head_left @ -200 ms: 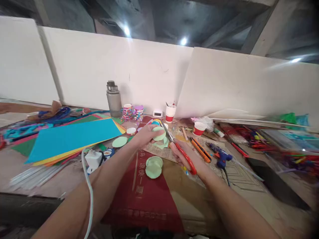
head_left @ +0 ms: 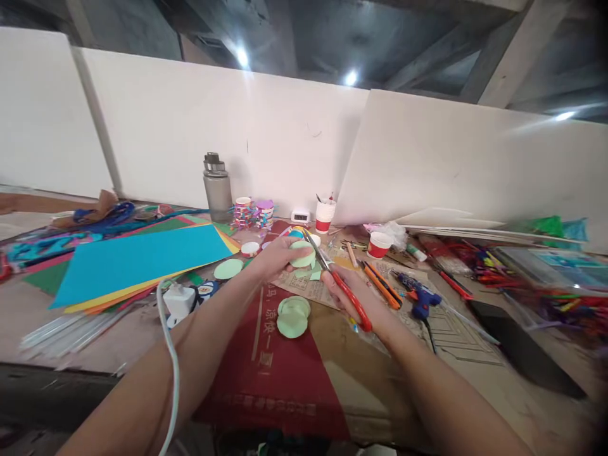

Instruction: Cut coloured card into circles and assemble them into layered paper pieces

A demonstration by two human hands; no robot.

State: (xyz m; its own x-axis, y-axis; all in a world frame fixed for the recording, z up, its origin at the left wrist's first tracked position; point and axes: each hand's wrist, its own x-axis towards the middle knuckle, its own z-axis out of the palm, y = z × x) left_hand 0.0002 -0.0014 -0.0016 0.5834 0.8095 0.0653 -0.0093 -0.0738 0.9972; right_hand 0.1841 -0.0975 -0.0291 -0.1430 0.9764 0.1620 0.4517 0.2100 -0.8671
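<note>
Left hand [head_left: 278, 255] gripping green paper disc [head_left: 303, 254], right hand [head_left: 354, 297] holding red-handled scissors [head_left: 338, 282]

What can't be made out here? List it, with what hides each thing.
Head view only:
- The pale green paper piece is partly covered by the left hand, so its full outline is hidden.
- The red-handled scissors: the right hand covers the handle loops.
- The print on the red banner sheet is too small to read.
- The small white clock has a display too tiny to read.
- Both elbows are cut off by the bottom edge.
</note>
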